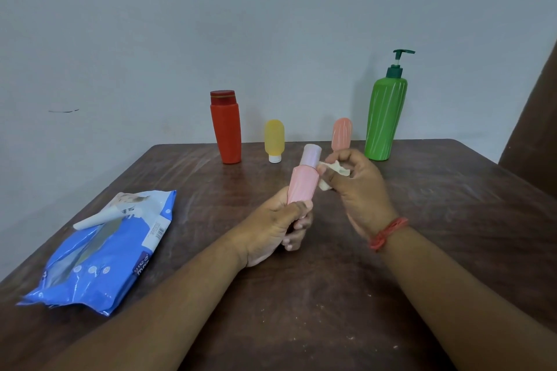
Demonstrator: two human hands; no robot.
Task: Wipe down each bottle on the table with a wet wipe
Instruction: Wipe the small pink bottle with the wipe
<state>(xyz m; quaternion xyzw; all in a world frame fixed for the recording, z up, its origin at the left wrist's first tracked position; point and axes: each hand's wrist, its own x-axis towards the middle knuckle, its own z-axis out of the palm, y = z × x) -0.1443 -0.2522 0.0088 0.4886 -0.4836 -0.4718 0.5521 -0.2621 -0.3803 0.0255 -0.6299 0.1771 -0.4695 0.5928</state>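
At centre frame I see my left hand (281, 220) curled round the lower end of a pale pink plastic bottle with a lilac cap (303, 181), holding it tilted off the dark brown wooden table (422, 220); the bottle's base is hidden inside my fist. Just to its right, my right hand (358, 187) pinches a crumpled white wet wipe (333, 173) between thumb and fingers, pressed against the bottle's shoulder. Most of the wipe is buried in my grip, so I cannot tell its full size. A red thread band (388, 233) circles that wrist.

Along the table's far edge stand a red plastic bottle with a dark red cap (226, 129), a small yellow tube standing on its white cap (274, 135), a salmon-pink tube (342, 132) partly hidden behind my right hand, and a tall green pump bottle (384, 117). At lower left lies a blue wet-wipe packet (108, 253), flap lifted, print too blurred to read.
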